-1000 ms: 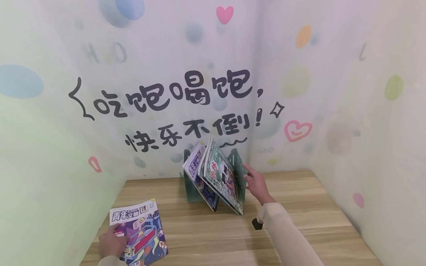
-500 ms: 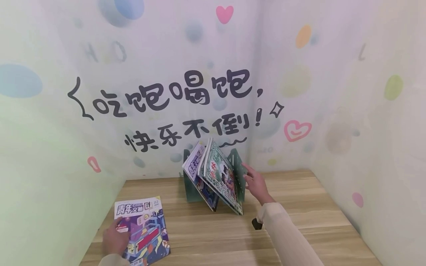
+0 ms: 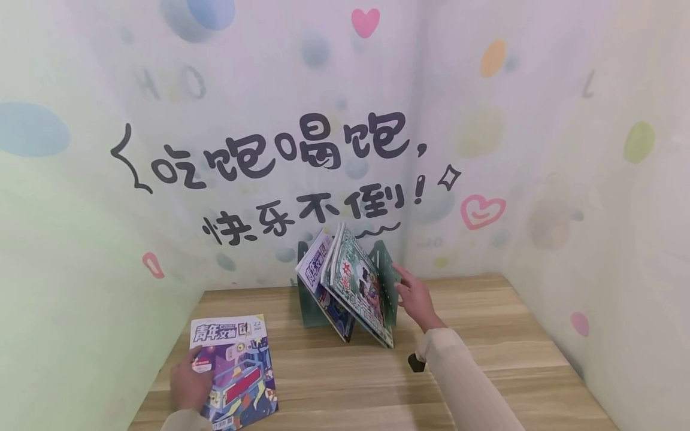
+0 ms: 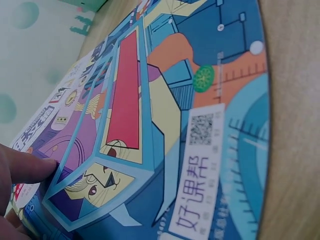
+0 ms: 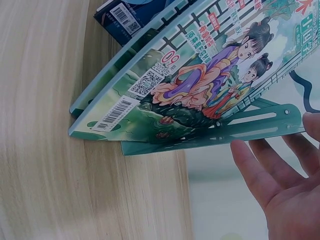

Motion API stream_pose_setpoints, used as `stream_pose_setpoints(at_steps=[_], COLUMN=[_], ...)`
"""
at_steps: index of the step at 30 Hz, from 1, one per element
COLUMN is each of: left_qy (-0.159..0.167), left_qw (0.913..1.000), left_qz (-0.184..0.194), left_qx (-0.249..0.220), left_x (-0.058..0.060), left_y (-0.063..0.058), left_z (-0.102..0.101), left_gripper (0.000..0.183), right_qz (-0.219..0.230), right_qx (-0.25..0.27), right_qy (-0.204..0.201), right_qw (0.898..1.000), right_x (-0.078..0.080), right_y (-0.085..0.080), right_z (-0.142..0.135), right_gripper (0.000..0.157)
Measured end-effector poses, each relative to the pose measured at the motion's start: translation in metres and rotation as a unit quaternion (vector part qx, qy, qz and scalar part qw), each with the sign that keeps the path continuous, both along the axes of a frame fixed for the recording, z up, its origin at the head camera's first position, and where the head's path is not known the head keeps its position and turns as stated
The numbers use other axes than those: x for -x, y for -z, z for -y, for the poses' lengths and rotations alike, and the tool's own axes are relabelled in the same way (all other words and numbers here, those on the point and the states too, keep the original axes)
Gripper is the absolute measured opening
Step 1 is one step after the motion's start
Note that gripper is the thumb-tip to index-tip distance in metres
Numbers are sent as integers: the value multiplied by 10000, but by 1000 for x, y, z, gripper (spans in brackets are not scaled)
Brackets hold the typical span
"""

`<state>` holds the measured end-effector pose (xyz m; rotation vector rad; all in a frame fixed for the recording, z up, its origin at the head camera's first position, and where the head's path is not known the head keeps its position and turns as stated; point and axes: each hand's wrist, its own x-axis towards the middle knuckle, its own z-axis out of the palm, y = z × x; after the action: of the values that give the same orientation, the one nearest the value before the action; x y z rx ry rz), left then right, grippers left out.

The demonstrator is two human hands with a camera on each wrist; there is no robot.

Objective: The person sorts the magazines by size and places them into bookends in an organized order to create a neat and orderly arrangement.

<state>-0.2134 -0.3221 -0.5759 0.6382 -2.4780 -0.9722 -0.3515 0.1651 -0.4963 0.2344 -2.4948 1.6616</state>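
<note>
My left hand (image 3: 191, 383) grips the left edge of a purple-and-blue magazine (image 3: 242, 383) at the table's front left. In the left wrist view, the thumb (image 4: 32, 167) lies on its illustrated cover; the fingers beneath are mostly hidden. At the back middle stands a green metal bookend (image 3: 389, 275) with several magazines leaning in it. The front one is a green magazine (image 3: 358, 287) showing two drawn girls; behind it leans another purple-titled magazine (image 3: 315, 269). Fingertips of my right hand (image 3: 417, 302) touch the outer face of the bookend's right plate (image 5: 215, 137), with the fingers fairly straight.
The wood-grain table (image 3: 345, 389) meets a printed fabric wall (image 3: 302, 78) behind and walls on both sides. A small black object (image 3: 416, 363) shows by the right sleeve (image 3: 458, 371). Lower corners of the leaning magazines jut out past the bookend's front.
My left hand and its magazine have moved slightly up and to the right, and the magazine has turned a little straighter. The right hand, bookend and leaning magazines stay put.
</note>
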Motion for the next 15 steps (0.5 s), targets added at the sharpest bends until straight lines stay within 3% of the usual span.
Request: stream_pose_setpoints(at_steps=[15], left_qy=[-48], left_qw=[9999], left_qz=[38], left_qx=[-135], left_x=[-2], left_y=[-10], left_z=[-10], left_gripper=[68], right_qz=[48], right_qx=[-13], right_qy=[16], right_qw=[10000], right_x=[0], right_y=[1], right_z=[0], right_gripper=[48])
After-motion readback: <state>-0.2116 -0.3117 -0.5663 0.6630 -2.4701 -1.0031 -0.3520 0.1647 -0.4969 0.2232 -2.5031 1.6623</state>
